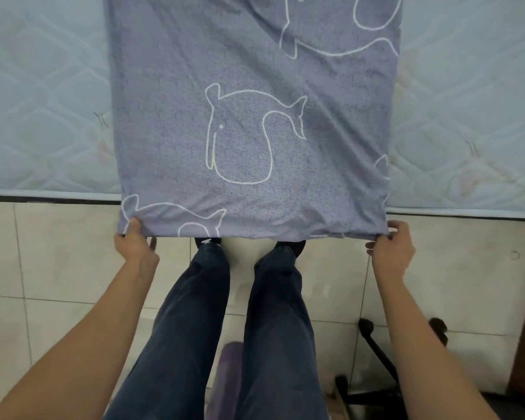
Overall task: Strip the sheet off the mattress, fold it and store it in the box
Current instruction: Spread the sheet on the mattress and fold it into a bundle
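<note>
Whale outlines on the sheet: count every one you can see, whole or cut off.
5 on the sheet: one whole at centre; partial ones at top right, near the left hand, at the right edge, and along the bottom hem. Folds may hide more.

place: you're in a bedroom | evidence: pale blue quilted mattress (43, 116), glossy cream tiled floor (58, 262), black wheeled chair base (376, 350)

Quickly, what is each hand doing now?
Left hand: closed on the sheet, near left corner.
Right hand: closed on its near right corner.
</note>
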